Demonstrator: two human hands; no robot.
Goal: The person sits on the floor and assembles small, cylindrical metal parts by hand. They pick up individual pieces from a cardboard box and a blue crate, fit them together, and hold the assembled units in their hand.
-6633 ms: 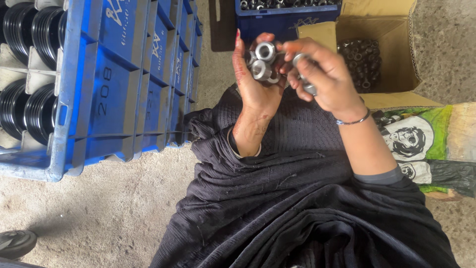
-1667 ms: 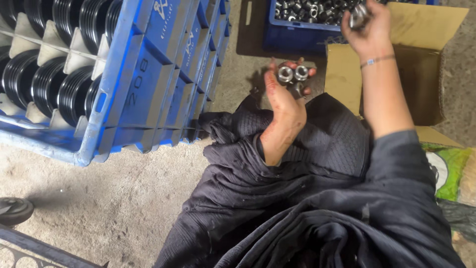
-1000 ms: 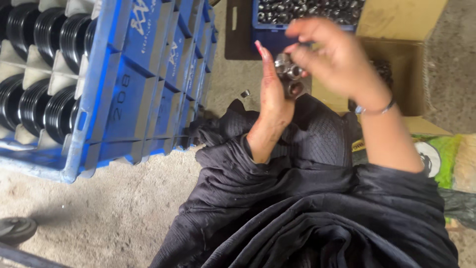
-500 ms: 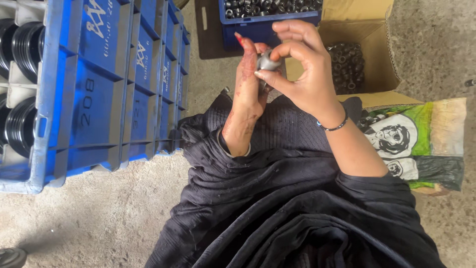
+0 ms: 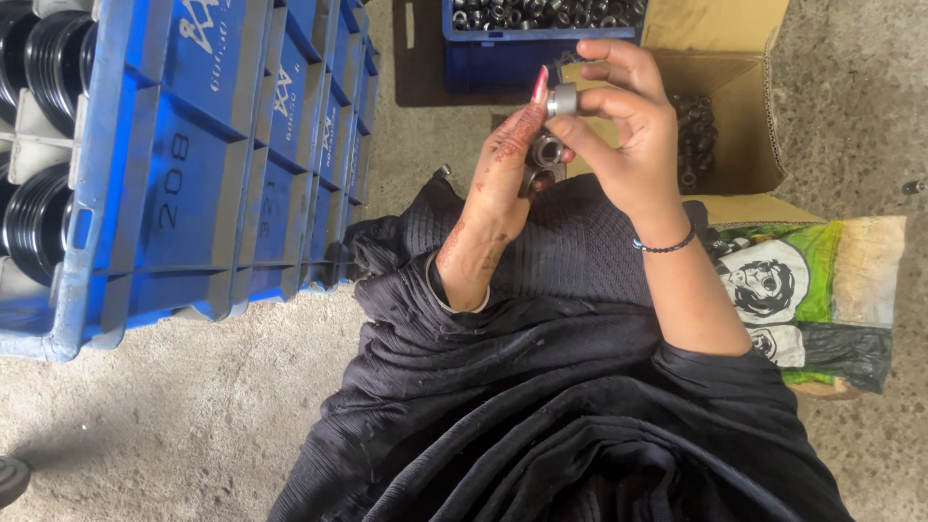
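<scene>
The small metal bush [image 5: 562,99] sat pinched between the right hand's [image 5: 628,126] thumb and fingers, pressed against the left hand's [image 5: 512,159] fingertip. Half a second before, both hands had been nearer the picture's top edge; they had since sunk a little. The left hand cupped two more metal rings [image 5: 543,159] in its half-closed palm. Around lay a blue crate [image 5: 193,164], a cardboard box [image 5: 735,116] and concrete floor [image 5: 145,425].
</scene>
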